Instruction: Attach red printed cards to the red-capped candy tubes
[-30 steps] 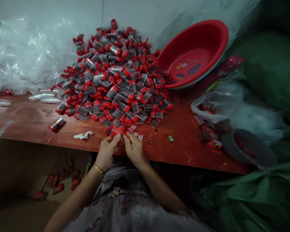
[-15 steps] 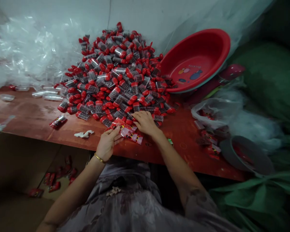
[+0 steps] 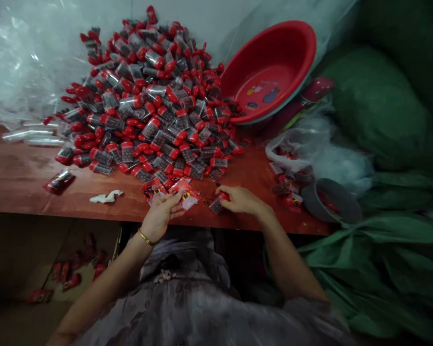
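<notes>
head view: left hand (image 3: 161, 216) pinches red packets (image 3: 173, 192), right hand (image 3: 238, 199) clamps a red-capped tube (image 3: 218, 203) on the table (image 3: 29, 178); the packets' print is too blurred to read.

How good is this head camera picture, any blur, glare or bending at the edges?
Head view: dim, with dark corners; the red table's front edge bows, a wide-lens bend. The clear plastic at upper left glares white. The pile of red-capped tubes is fairly sharp; the green sacks look soft. The left hand holds printed packets, the right hand a small tube, slightly blurred.
</notes>
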Demonstrator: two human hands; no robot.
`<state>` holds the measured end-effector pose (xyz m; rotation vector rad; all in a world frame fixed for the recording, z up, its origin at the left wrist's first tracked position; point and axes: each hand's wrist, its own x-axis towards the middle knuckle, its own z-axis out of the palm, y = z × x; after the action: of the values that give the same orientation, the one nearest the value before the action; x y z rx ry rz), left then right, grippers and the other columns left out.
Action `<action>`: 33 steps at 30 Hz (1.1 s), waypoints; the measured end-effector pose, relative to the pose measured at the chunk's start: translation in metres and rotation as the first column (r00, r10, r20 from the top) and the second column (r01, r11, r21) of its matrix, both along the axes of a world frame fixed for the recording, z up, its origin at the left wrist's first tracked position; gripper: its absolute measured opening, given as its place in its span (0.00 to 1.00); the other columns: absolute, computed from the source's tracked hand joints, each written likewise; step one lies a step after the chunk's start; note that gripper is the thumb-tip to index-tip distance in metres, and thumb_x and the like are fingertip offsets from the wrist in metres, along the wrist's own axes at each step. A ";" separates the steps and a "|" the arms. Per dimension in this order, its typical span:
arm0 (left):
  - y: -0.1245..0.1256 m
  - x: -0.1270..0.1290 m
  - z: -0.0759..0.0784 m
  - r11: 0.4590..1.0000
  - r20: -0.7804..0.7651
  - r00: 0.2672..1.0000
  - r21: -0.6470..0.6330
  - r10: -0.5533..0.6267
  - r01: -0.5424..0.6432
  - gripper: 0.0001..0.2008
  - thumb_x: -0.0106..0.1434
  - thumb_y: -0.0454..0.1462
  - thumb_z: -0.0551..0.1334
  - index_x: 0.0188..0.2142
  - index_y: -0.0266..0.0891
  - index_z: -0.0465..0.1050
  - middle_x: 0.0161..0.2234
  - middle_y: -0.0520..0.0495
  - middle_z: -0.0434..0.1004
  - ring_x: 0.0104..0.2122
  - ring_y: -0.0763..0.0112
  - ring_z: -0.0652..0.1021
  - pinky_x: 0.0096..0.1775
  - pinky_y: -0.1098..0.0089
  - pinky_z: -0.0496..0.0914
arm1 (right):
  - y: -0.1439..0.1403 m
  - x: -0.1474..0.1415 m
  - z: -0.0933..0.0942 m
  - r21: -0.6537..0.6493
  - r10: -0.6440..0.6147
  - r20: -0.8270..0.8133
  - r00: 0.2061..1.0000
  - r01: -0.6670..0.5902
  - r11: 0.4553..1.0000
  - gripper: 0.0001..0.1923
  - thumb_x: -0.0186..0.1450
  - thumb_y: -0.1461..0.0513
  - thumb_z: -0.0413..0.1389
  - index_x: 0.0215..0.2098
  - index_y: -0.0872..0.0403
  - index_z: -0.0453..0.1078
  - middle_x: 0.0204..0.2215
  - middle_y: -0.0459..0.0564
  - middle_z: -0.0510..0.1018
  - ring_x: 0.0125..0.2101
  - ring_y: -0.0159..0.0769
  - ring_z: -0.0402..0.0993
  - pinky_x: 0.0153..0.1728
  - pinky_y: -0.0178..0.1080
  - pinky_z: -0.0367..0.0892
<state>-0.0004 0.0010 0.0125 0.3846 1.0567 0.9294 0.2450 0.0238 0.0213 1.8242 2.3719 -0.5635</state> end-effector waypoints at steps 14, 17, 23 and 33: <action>-0.001 0.007 -0.001 0.998 -0.026 0.999 -0.042 0.043 -0.044 0.23 0.32 0.47 0.74 0.23 0.35 0.69 0.21 0.54 0.71 0.21 0.77 0.72 0.29 0.71 0.70 | -0.027 -0.051 -0.048 0.416 -0.566 0.062 0.822 0.494 0.763 0.25 0.62 0.49 0.52 0.47 0.61 0.65 0.43 0.63 0.72 0.41 0.50 0.71 0.34 0.42 0.64; -0.001 0.005 0.001 0.997 -0.014 0.998 -0.049 0.063 -0.063 0.23 0.32 0.46 0.74 0.24 0.36 0.70 0.22 0.54 0.73 0.22 0.77 0.73 0.29 0.72 0.70 | -0.027 -0.049 -0.058 0.508 -0.447 0.058 0.893 0.359 0.783 0.23 0.63 0.55 0.51 0.53 0.60 0.62 0.46 0.63 0.72 0.41 0.48 0.68 0.38 0.43 0.62; -0.001 0.000 0.000 0.997 0.004 0.998 -0.051 0.066 -0.066 0.24 0.33 0.48 0.74 0.26 0.35 0.71 0.24 0.50 0.74 0.24 0.75 0.74 0.28 0.73 0.69 | -0.033 -0.027 -0.060 0.469 -0.403 -0.068 0.913 0.385 0.795 0.19 0.63 0.64 0.46 0.50 0.62 0.66 0.39 0.63 0.76 0.39 0.46 0.70 0.38 0.43 0.64; -0.005 0.010 -0.002 0.998 -0.144 0.990 0.064 -0.003 0.013 0.23 0.34 0.51 0.72 0.20 0.34 0.71 0.19 0.53 0.70 0.22 0.78 0.70 0.28 0.73 0.66 | -0.086 -0.056 -0.004 -0.372 -0.465 -0.802 0.375 0.297 0.880 0.21 0.59 0.50 0.55 0.43 0.56 0.70 0.24 0.47 0.77 0.10 0.23 0.61 0.13 0.29 0.60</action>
<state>0.0095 -0.0040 0.0107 0.5159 1.1576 0.9412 0.1886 -0.0618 0.0176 2.3666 2.1113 -2.1916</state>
